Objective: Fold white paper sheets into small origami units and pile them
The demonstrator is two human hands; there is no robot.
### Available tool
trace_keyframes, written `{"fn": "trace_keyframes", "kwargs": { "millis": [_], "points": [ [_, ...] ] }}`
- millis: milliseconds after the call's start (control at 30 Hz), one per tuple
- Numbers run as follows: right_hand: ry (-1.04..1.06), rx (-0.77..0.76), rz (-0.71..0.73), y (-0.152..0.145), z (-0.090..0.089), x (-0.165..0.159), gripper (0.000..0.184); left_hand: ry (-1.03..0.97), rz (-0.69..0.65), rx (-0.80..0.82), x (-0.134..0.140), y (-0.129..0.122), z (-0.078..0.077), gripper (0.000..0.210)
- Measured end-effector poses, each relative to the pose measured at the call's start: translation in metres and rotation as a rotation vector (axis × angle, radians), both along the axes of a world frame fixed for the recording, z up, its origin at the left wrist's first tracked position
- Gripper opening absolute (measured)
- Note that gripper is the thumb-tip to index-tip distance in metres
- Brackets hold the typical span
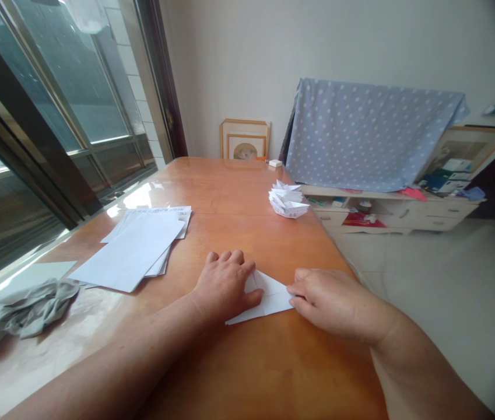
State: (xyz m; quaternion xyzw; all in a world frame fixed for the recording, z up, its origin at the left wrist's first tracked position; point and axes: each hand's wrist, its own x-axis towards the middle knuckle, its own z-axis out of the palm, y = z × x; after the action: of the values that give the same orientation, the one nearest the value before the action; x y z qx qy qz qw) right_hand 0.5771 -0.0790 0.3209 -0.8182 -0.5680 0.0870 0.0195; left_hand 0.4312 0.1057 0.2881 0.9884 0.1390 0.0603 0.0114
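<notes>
A folded sheet of white paper (273,298), roughly triangular with crease lines, lies on the table in front of me. My left hand (228,286) grips its left part, with the thumb pressed on top and the fingers curled at the far edge; it hides some of the sheet. At the pointed right end, my right hand (328,297) pinches the tip between thumb and forefinger. Farther off, near the table's right edge, several folded paper boats (288,201) sit nested together.
Loose white sheets (131,254) lie stacked on the left of the wooden table (225,192). A crumpled grey cloth (39,306) is at the near left. One small white box (274,163) stands at the far end. Beyond the right edge is a low white cabinet (404,217).
</notes>
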Motion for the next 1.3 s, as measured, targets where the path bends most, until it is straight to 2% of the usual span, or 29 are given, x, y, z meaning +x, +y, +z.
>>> {"fn": "trace_keyframes", "kwargs": {
  "millis": [100, 200, 300, 433, 600, 767, 1167, 1300],
  "points": [
    [0.03, -0.029, -0.013, 0.001, 0.003, 0.004, 0.034, 0.0, -0.003, 0.003, 0.0, 0.0, 0.0, 0.038],
    [0.026, 0.04, -0.062, 0.007, 0.006, 0.004, 0.039, -0.007, -0.008, 0.005, 0.0, 0.0, -0.001, 0.037],
    [0.059, 0.095, -0.012, 0.015, 0.003, -0.001, 0.034, -0.013, -0.017, 0.012, 0.0, 0.001, -0.002, 0.036],
    [0.108, 0.054, 0.077, 0.019, -0.005, -0.011, 0.022, -0.012, -0.029, 0.024, -0.001, 0.0, -0.002, 0.037],
    [0.089, 0.054, 0.075, 0.018, -0.009, -0.014, 0.026, -0.014, -0.076, 0.063, -0.004, -0.005, 0.002, 0.043],
    [0.066, 0.048, 0.064, 0.018, -0.009, -0.014, 0.023, -0.006, -0.121, 0.113, -0.006, -0.008, 0.005, 0.039],
    [0.052, 0.044, 0.075, 0.018, -0.008, -0.015, 0.023, -0.001, -0.084, 0.128, -0.003, -0.005, 0.006, 0.041],
    [0.053, 0.056, 0.077, 0.018, -0.009, -0.015, 0.023, -0.017, -0.066, 0.123, -0.004, -0.004, 0.003, 0.047]
  ]
}}
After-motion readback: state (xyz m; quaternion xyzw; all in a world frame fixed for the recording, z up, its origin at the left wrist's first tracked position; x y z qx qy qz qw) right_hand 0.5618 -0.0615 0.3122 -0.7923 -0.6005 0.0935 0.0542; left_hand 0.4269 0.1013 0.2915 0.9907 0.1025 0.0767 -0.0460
